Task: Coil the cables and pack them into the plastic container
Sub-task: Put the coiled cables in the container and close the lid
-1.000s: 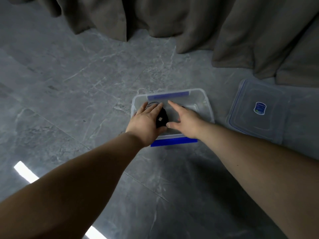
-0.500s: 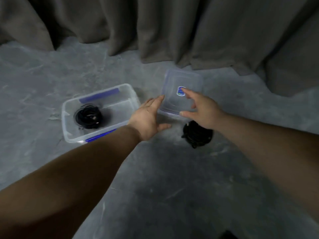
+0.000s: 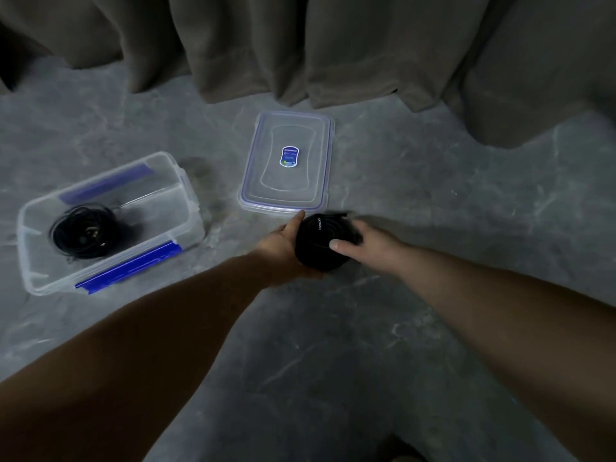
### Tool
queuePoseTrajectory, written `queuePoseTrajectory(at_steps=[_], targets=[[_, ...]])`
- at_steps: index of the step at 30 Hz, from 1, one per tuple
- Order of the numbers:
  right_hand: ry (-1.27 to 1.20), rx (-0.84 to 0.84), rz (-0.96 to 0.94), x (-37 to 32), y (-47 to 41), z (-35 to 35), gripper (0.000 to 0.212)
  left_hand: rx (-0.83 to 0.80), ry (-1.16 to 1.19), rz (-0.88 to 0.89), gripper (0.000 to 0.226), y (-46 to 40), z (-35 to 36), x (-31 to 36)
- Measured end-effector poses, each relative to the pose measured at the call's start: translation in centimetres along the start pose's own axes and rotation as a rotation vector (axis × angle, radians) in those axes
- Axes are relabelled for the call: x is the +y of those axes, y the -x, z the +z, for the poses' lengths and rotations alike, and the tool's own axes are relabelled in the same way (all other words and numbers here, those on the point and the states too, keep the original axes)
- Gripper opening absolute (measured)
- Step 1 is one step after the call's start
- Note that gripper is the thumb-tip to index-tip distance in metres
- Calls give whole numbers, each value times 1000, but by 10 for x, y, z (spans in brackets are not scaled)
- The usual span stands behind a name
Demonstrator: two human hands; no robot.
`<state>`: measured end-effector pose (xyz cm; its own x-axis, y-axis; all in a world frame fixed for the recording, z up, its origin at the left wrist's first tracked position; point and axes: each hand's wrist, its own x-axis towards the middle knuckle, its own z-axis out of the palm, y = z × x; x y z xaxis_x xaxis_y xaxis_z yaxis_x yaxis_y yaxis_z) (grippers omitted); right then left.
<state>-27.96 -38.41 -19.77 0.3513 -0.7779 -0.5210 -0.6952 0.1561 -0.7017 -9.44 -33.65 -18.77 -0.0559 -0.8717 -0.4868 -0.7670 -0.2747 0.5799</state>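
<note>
Left hand (image 3: 283, 243) cups the near-left side of a black coil (image 3: 321, 243), right hand (image 3: 368, 243) grips its right side with thumb on top; the other right fingers are hidden behind the motion-blurred coil, so whether it is lifted off the floor (image 3: 433, 201) is unclear. Lid (image 3: 288, 165) lies flat just beyond the left fingertips. Open container (image 3: 110, 221) sits well left holding a second cable (image 3: 83, 233), its plug ends hard to make out; curtain (image 3: 333, 45) behind, top cut off.
</note>
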Motion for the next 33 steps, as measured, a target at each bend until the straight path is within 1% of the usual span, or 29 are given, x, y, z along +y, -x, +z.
queuePoseTrajectory(at_steps=[3,6,9,11,14,16,19,21,24,26,28,30,33], targets=[[-62,-36,-17,1,-7,7,61,-25,38,-29,121,-5,5,-7],[-163,-51,-37,0,-9,11,56,-8,101,-26,117,-8,9,-13],[-268,-33,-20,5,-12,15,63,8,116,-3,113,-9,11,-15],[-325,-33,6,4,-10,16,62,13,127,10,110,-9,11,-17],[-355,-29,3,-1,-5,18,59,20,133,30,108,-4,7,-20],[-368,-13,-25,-8,0,18,57,52,119,47,109,1,3,-20],[-363,0,-77,-28,7,16,55,153,78,97,114,10,-12,-22],[-358,4,-105,-46,11,15,54,190,53,134,114,16,-25,-25],[-348,11,-120,-78,17,17,51,242,96,191,114,30,-51,-30],[-335,14,-169,-102,18,22,51,289,124,220,112,41,-69,-40],[-329,10,-226,-129,19,31,46,319,147,214,109,53,-89,-53],[-329,5,-268,-155,15,45,46,328,187,199,108,67,-110,-68],[-351,-7,-317,-196,7,72,50,459,132,181,109,85,-138,-99]])
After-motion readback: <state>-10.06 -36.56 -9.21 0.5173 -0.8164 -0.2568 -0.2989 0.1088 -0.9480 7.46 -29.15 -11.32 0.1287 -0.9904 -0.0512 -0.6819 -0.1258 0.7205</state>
